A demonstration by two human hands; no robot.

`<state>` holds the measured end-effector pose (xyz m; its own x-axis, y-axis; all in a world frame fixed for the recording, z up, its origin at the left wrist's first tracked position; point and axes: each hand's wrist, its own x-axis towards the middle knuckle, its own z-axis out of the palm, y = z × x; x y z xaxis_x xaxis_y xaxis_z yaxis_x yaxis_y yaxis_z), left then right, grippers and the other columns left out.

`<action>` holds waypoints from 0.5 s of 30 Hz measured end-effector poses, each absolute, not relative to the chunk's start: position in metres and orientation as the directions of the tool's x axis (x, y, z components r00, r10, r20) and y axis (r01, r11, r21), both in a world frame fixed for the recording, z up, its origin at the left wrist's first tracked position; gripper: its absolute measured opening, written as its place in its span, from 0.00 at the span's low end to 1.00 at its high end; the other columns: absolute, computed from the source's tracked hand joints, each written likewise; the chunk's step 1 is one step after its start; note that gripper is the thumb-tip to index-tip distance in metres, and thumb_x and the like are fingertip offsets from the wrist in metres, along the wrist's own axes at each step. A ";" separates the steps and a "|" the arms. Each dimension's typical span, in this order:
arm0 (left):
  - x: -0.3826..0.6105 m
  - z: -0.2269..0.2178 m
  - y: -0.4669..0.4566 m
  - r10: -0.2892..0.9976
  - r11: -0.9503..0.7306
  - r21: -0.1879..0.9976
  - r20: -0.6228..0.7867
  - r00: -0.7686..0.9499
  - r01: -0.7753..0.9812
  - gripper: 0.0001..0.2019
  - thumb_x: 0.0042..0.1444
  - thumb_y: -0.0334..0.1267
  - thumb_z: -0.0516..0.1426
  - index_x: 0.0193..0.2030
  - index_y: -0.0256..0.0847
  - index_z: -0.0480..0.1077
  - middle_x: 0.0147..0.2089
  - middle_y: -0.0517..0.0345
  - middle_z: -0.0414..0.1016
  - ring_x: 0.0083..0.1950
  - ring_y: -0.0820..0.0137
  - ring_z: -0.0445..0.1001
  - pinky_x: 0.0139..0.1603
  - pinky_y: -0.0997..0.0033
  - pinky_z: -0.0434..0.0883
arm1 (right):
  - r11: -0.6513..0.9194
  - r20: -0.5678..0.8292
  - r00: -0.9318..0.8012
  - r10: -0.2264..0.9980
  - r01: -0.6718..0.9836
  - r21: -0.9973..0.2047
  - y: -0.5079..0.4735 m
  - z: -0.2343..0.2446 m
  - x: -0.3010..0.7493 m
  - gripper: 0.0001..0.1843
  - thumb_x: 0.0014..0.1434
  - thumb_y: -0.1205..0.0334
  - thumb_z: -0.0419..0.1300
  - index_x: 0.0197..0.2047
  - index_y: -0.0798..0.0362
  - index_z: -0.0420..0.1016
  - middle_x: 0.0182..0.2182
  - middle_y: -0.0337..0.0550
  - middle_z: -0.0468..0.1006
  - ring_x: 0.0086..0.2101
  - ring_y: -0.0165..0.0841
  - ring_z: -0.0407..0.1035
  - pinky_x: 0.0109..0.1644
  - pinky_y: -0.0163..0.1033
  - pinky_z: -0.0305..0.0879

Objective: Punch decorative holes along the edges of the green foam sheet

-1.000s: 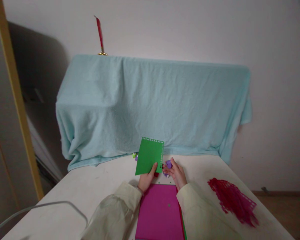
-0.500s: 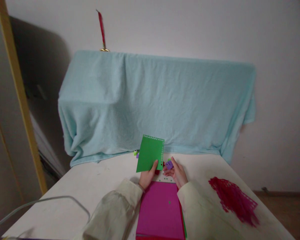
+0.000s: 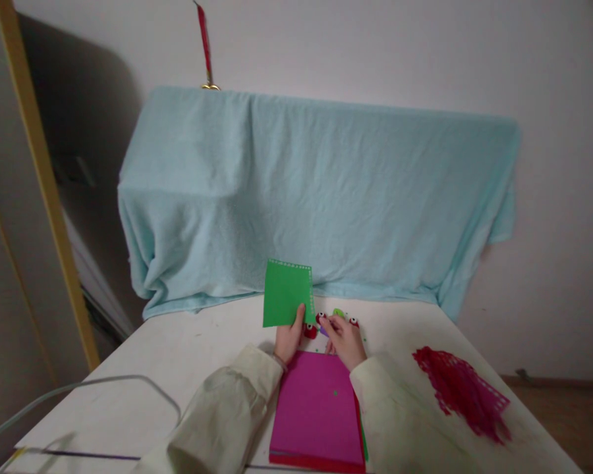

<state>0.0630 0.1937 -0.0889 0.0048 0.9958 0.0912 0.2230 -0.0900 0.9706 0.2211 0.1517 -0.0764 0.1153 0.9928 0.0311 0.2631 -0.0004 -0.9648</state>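
Note:
My left hand (image 3: 289, 339) grips a green sheet of paper (image 3: 286, 293) by its lower right corner, thumb on the front. Small punched holes run along the sheet's top and right edges. Just to the right, my right hand (image 3: 344, 341) is closed, with a small purple craft punch (image 3: 325, 327) at its fingertips, partly hidden by them. Around the hands lie small punches with eyes: a red punch (image 3: 310, 331), another red punch (image 3: 354, 322) and a green punch (image 3: 338, 313). Below both hands rests a stack of magenta paper (image 3: 319, 408).
A pile of red and magenta punched paper strips (image 3: 462, 392) lies on the white table (image 3: 217, 336) at the right. A pale cable (image 3: 128, 377) curves over the left side. Behind stands something draped with a light blue towel (image 3: 326, 191).
The green sheet has moved slightly left and up in my left hand. My right hand has turned palm down, its fingers closing over the purple punch. The view has tilted a little.

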 end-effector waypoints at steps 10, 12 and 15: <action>0.064 -0.074 0.188 0.988 0.021 0.983 -0.048 0.144 0.182 0.32 0.61 0.65 0.42 0.16 0.43 0.60 0.15 0.60 0.59 0.17 0.73 0.60 0.31 0.70 0.65 | 0.099 0.145 0.070 0.987 0.447 -0.889 0.151 -0.075 0.223 0.18 0.60 0.44 0.59 0.39 0.50 0.76 0.25 0.42 0.75 0.20 0.32 0.69 0.22 0.35 0.62; 0.063 -0.074 0.189 0.990 0.009 0.981 -0.036 0.140 0.193 0.32 0.62 0.64 0.42 0.16 0.43 0.61 0.16 0.59 0.60 0.19 0.72 0.62 0.34 0.70 0.66 | 0.117 0.156 0.053 0.986 0.438 -0.891 0.152 -0.078 0.223 0.17 0.61 0.45 0.57 0.39 0.50 0.76 0.28 0.43 0.75 0.22 0.32 0.69 0.22 0.35 0.62; 0.063 -0.076 0.190 0.994 -0.027 0.980 0.006 0.108 0.196 0.30 0.63 0.61 0.44 0.18 0.43 0.63 0.17 0.59 0.62 0.21 0.72 0.64 0.39 0.70 0.68 | 0.137 0.167 0.035 0.985 0.421 -0.897 0.153 -0.083 0.224 0.16 0.61 0.46 0.58 0.38 0.50 0.77 0.31 0.44 0.75 0.23 0.33 0.69 0.23 0.35 0.64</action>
<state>0.0625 0.1896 -0.0761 0.1076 0.9942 0.0057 0.1956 -0.0268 0.9803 0.2238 0.1531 -0.0826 0.0351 0.9854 0.1669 0.4205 0.1369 -0.8969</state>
